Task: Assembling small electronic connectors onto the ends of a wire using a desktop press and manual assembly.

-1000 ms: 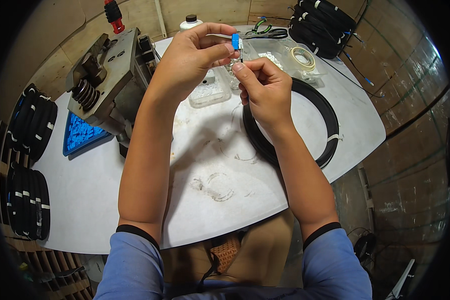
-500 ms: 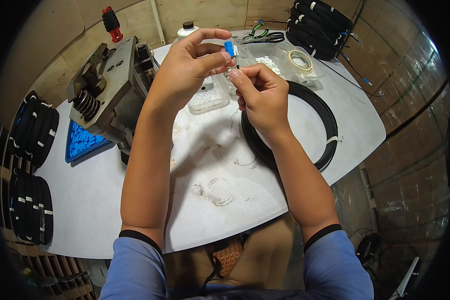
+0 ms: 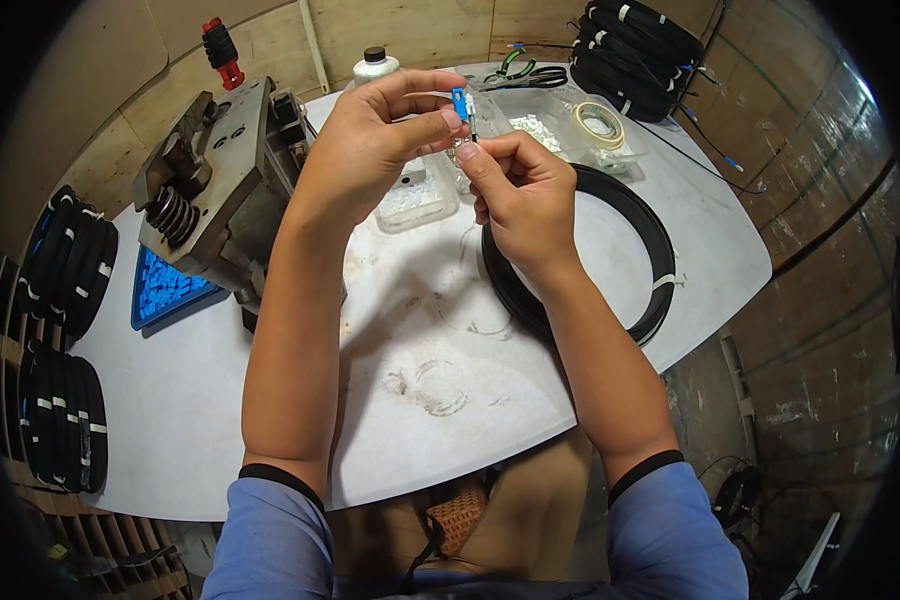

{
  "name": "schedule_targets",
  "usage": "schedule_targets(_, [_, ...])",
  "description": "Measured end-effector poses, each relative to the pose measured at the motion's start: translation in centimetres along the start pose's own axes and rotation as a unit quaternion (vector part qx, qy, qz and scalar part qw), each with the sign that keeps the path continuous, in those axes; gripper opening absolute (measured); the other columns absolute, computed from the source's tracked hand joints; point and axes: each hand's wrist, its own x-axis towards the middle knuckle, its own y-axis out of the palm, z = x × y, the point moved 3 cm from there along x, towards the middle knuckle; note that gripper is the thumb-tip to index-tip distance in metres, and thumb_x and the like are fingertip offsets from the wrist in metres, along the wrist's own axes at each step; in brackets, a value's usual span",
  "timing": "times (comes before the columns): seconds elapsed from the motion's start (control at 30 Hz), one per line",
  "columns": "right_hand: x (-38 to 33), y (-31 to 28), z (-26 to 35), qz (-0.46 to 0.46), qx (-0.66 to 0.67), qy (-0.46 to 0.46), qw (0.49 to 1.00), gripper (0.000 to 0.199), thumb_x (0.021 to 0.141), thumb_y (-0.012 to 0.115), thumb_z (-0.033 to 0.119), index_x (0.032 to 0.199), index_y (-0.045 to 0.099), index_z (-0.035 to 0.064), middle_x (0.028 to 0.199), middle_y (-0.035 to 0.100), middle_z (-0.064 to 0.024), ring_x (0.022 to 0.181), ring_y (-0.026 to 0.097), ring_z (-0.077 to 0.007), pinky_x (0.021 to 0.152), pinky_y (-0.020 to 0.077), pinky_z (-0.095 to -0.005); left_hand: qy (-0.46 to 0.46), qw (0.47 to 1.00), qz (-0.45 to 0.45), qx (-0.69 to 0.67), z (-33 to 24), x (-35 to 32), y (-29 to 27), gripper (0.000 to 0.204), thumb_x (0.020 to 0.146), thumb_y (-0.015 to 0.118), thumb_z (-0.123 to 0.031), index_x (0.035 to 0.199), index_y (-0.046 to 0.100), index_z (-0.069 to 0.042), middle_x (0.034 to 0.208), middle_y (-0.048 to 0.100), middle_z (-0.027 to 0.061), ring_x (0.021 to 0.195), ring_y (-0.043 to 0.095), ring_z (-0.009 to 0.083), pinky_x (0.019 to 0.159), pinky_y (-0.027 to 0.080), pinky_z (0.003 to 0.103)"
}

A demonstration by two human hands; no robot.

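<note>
My left hand (image 3: 365, 145) pinches a small blue plastic connector housing (image 3: 459, 103) between thumb and fingers, above the table's far middle. Right beside it, a white connector piece (image 3: 472, 106) stands upright on the end of a black cable. My right hand (image 3: 523, 195) grips that cable end just below the white piece, thumb against curled fingers. The blue and white pieces are side by side; whether they touch I cannot tell. Below my right hand lies a coil of black cable (image 3: 662, 255), bound with white tape.
A metal press (image 3: 225, 170) stands at the left, by a blue tray (image 3: 180, 318) of blue parts. Clear boxes (image 3: 420, 212) hold small white parts. Behind are a tape roll (image 3: 598, 125), green-handled pliers (image 3: 515, 68), a white bottle (image 3: 374, 66) and stacked cable coils (image 3: 635, 55).
The blue housing has turned slightly and shows a different side, next to the white piece. Both hands stay almost in place.
</note>
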Motion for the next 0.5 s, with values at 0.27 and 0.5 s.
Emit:
schedule_targets(0.27, [-0.06, 0.03, 0.0, 0.001, 0.01, 0.01, 1.0, 0.014, 0.091, 0.07, 0.014, 0.085, 0.066, 0.0011, 0.059, 0.056, 0.0029, 0.048, 0.046, -0.0014, 0.043, 0.036, -0.0193, 0.005, 1.0, -0.012, -0.002, -0.33, -0.21, 0.29, 0.036, 0.087, 0.069, -0.006, 0.121, 0.058, 0.0, 0.1, 0.066, 0.0091, 0.092, 0.063, 0.0142, 0.085, 0.052, 0.027])
schedule_targets(0.5, [-0.03, -0.17, 0.08, 0.012, 0.0, 0.016, 1.0, 0.015, 0.091, 0.07, 0.015, 0.085, 0.065, 0.0026, 0.064, 0.059, 0.0005, 0.051, 0.051, -0.0043, 0.045, 0.0416, -0.0196, -0.006, 1.0, -0.011, -0.002, -0.24, 0.02, 0.2, 0.032, 0.087, 0.069, -0.006, 0.116, 0.058, -0.001, 0.102, 0.066, 0.009, 0.095, 0.064, 0.0162, 0.085, 0.051, 0.028])
